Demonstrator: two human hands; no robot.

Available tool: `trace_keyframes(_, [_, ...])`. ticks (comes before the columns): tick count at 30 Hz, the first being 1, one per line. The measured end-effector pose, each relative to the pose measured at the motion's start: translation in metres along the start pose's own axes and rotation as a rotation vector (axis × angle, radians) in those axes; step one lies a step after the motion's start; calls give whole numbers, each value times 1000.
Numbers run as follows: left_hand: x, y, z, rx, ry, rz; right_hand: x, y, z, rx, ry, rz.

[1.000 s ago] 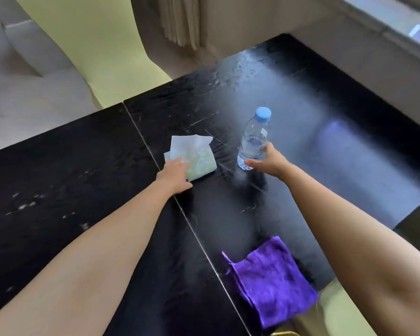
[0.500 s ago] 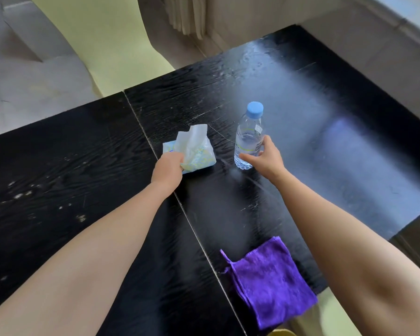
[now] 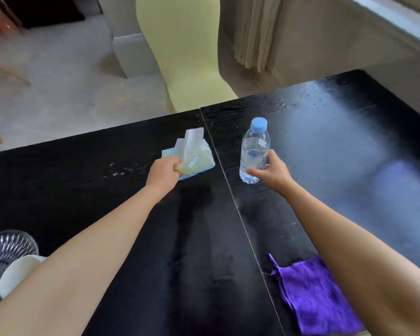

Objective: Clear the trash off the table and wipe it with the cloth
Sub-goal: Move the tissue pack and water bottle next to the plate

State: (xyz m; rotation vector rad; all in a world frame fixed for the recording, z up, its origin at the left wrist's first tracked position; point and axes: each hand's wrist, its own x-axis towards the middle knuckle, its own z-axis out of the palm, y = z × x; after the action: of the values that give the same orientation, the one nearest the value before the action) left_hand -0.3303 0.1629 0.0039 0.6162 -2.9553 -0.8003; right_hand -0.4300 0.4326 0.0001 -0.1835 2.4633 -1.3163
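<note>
Both hands now grip tissue pack [image 3: 192, 157] (left [image 3: 162, 174]), bottle [image 3: 254, 151] (right [image 3: 272, 172])

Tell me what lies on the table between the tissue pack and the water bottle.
Head view: only bare black table, crossed by its seam, lies between the tissue pack and the water bottle.

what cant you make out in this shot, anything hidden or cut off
- Purple cloth, head view: its right part is covered by the right forearm, its near corner cut by the bottom edge.
- White cup and glass dish: partly behind the left forearm and cut by the left edge.
- Bottle label: too small to read.
- Tissue pack: its near end is hidden by the left hand.
</note>
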Motion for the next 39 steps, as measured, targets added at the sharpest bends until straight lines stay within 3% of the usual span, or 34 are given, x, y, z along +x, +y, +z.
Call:
trace_keyframes(19, [-172, -246, -206, 5, 318, -404, -95, -148, 288, 10, -473, -199])
trace_keyframes(30, [-272, -341, -219, -53, 385, -556, -122, -173, 412, -61, -583, -201])
trace_keyframes(39, [-315, -364, -217, -59, 396, -596, -133, -183, 449, -92, -543, -177])
